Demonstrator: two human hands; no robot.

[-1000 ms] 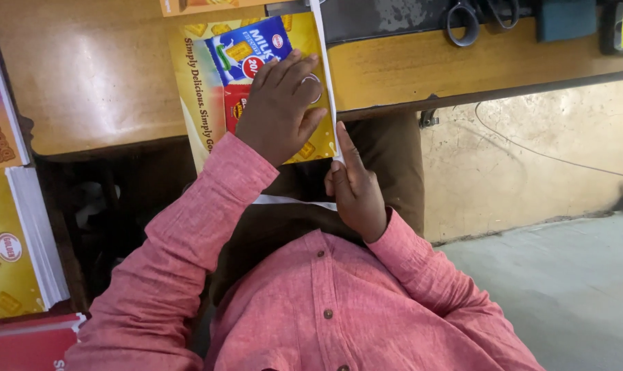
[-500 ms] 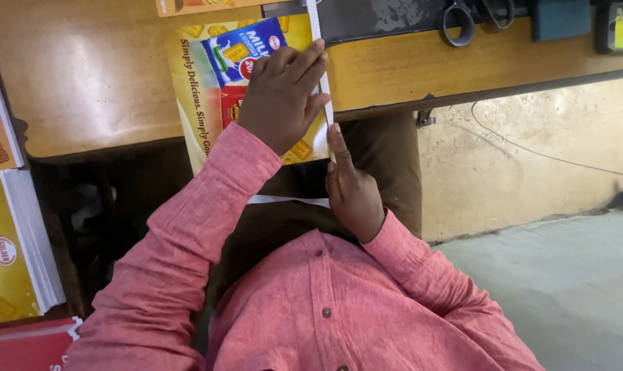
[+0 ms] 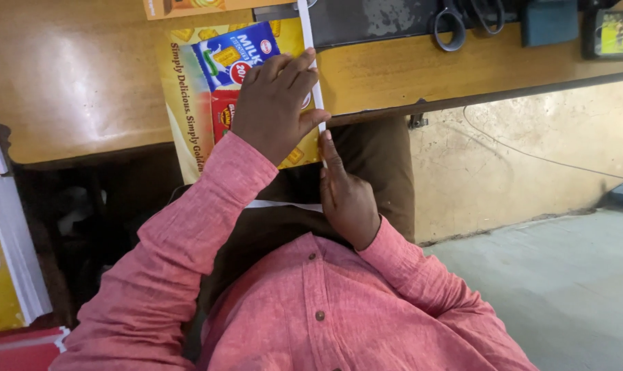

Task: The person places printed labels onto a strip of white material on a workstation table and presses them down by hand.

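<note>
- Just nearer than the wooden table [image 3: 85, 89], the right hand [image 3: 349, 196] pinched the sheet's white edge strip [image 3: 311, 48], steadying the fold.
- On that table's front edge, the left hand [image 3: 274, 103] lay spread, pinning the yellow printed sheet [image 3: 188, 82].
- Scissors [image 3: 462, 20] rested farther back.

Middle of yellow printed cardboard sheet [image 3: 195, 103] hidden under left hand [image 3: 274, 103]. Black-handled scissors [image 3: 462, 20] cut off by top edge. Small dark-framed screen [image 3: 617, 31] too small to make out. Yellow stacked sheets with white edges [image 3: 6, 268] cropped at left border.
</note>
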